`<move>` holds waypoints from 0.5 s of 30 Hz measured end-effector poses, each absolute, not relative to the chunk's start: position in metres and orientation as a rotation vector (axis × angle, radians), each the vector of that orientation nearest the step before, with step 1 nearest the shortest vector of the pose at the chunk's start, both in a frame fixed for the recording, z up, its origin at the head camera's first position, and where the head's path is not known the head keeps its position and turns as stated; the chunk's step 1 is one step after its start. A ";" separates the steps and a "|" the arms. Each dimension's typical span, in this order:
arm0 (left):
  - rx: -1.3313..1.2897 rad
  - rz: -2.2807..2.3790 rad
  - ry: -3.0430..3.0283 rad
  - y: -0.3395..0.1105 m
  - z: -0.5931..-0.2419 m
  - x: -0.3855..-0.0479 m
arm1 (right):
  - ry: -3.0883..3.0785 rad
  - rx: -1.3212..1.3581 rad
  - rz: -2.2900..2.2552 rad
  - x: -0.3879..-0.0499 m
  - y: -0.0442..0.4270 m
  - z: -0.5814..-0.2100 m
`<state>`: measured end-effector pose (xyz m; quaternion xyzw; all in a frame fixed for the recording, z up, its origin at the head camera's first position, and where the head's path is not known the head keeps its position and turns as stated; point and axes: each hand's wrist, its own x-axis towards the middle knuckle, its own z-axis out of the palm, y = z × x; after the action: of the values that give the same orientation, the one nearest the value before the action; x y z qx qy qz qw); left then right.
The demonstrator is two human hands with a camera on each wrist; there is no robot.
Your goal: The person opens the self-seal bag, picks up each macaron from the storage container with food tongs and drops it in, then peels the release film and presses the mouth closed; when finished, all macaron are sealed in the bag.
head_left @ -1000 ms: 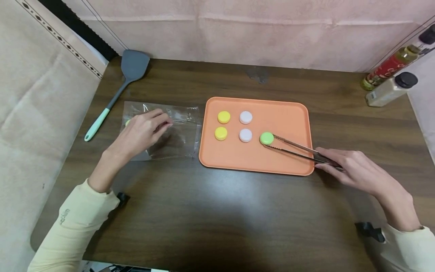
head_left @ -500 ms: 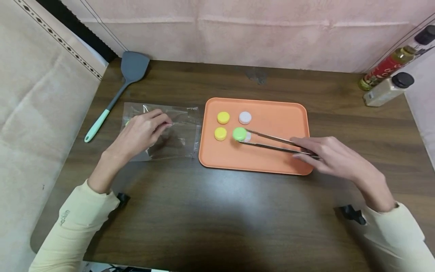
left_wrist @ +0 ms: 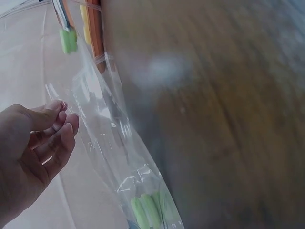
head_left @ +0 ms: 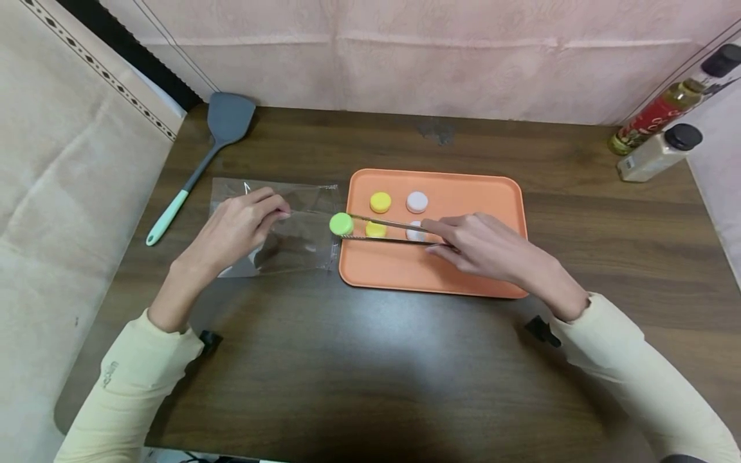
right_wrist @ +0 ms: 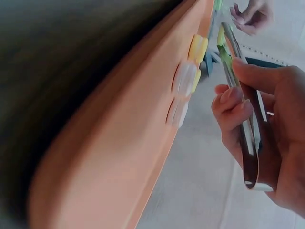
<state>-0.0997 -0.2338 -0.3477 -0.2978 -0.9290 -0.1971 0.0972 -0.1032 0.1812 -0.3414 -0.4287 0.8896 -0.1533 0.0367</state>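
My left hand (head_left: 240,222) pinches the upper layer of a clear plastic bag (head_left: 307,254) lying left of the tray. Inside that bag, green macarons (left_wrist: 147,210) show in the left wrist view. My right hand (head_left: 492,247) grips metal tongs (right_wrist: 249,167), whose tips clasp a green macaron (head_left: 341,224). This macaron is above the tray's left edge, by the bag's right end. On the orange tray (head_left: 434,276) sit two yellow macarons (head_left: 380,202) and two white macarons (head_left: 417,202); the tongs and right hand partly cover the nearer pair.
A grey spatula (head_left: 230,119) with a mint handle lies at the back left of the wooden table (head_left: 347,373). At the back right stand a red-labelled bottle (head_left: 654,119) and a black-capped jar (head_left: 654,157). Pale cloth (head_left: 376,64) hangs behind the table.
My right hand has moved left across the tray, carrying the green macaron in the tongs from its right part to the bag's edge. My left hand stays on the bag.
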 end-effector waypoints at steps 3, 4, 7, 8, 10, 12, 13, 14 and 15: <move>-0.876 -0.579 -2.750 -0.234 -0.347 -0.099 | 2.707 -1.320 -0.438 -0.109 0.169 -0.342; -0.876 -0.578 -2.748 -0.235 -0.347 -0.099 | 2.699 -1.327 -0.429 -0.111 0.165 -0.342; -0.885 -0.574 -2.733 -0.235 -0.347 -0.099 | 2.684 -1.368 -0.394 -0.114 0.154 -0.344; -0.891 -0.573 -2.729 -0.235 -0.346 -0.099 | 2.680 -1.382 -0.384 -0.115 0.150 -0.344; -0.901 -0.566 -2.725 -0.236 -0.346 -0.100 | 2.670 -1.406 -0.382 -0.116 0.141 -0.345; -0.905 -0.560 -2.728 -0.236 -0.345 -0.100 | 2.659 -1.428 -0.392 -0.119 0.132 -0.347; -0.905 -0.559 -2.731 -0.236 -0.345 -0.100 | 2.656 -1.439 -0.398 -0.120 0.127 -0.347; -0.905 -0.556 -2.734 -0.236 -0.344 -0.100 | 2.654 -1.449 -0.402 -0.121 0.122 -0.348; -0.904 -0.554 -2.740 -0.236 -0.344 -0.100 | 2.650 -1.463 -0.404 -0.122 0.117 -0.348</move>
<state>-0.1003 -0.2365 -0.3436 -0.3062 -0.9278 -0.1876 0.1016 -0.1217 0.1173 -0.3484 -0.4784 0.8670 -0.1322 0.0438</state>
